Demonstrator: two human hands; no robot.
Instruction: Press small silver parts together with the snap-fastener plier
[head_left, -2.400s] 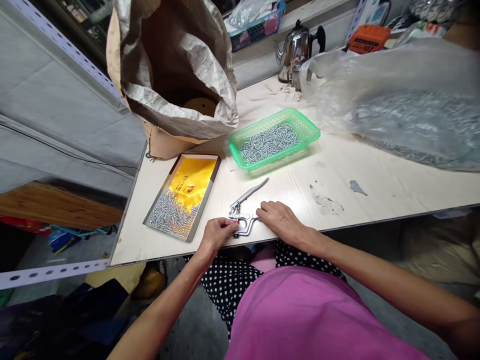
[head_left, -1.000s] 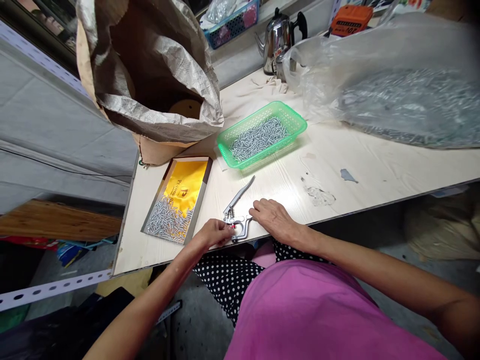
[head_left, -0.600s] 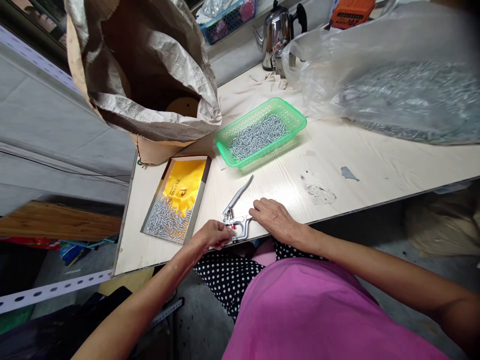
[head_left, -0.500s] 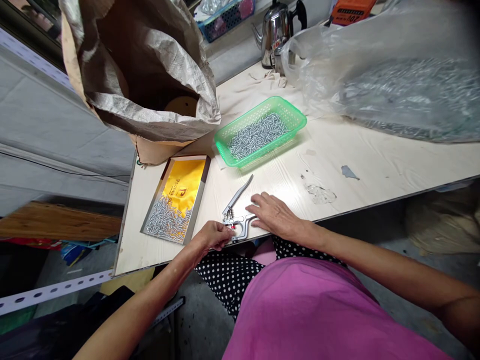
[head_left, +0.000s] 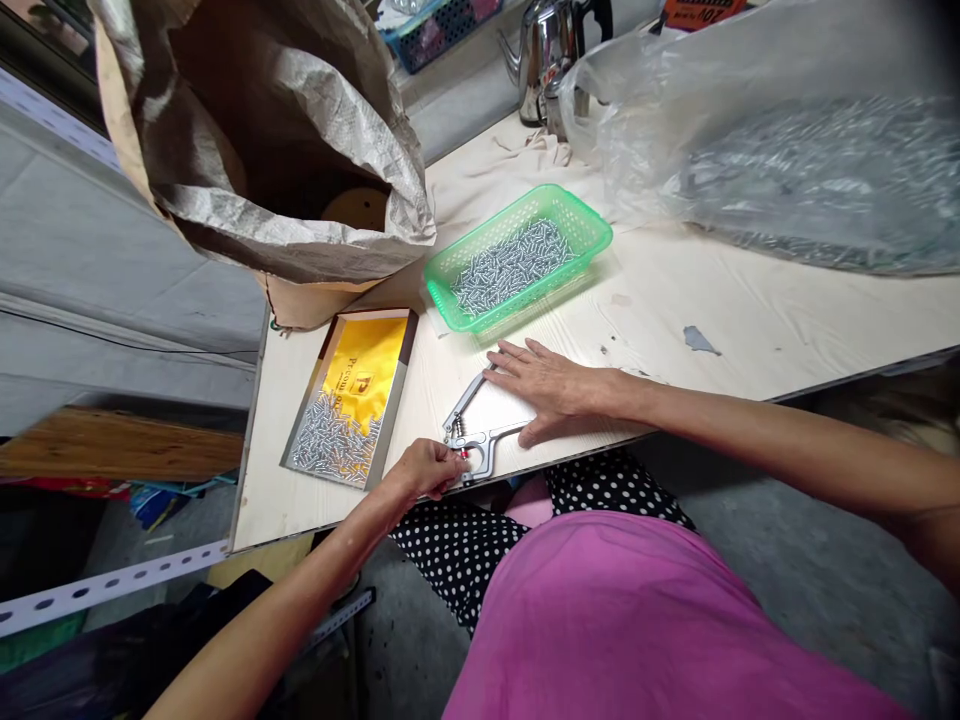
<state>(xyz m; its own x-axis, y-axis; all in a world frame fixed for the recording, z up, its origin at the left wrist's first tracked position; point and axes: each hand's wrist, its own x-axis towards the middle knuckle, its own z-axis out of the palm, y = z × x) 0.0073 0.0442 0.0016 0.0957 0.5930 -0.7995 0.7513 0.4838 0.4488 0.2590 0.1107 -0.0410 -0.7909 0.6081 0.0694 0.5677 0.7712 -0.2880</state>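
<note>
A silver plier-like tool (head_left: 487, 437) with a coil spring and two spread handles lies at the table's front edge. At its jaw end, near a small red part, my left hand (head_left: 429, 468) is closed in a pinch. What its fingertips hold is too small to make out. My right hand (head_left: 551, 388) is open, fingers stretched, reaching over the handles. Its fingertips meet the end of the upper handle, and the thumb is by the lower one. Left of the tool, a shallow box (head_left: 373, 400) with a yellow lining holds many small metal pins (head_left: 330, 440).
Behind the tool stands a green basket (head_left: 517, 318) of similar metal pins. A large open sack (head_left: 300, 225) rises at the back left. To the right sits a clear plastic bag (head_left: 795, 190) filled with metal pieces. A steel kettle (head_left: 546, 60) stands at the back.
My right hand has moved away from the lower handle and up to the upper handle, its fingers spreading. My left hand stays pinched at the jaw end. The view has shifted slightly.
</note>
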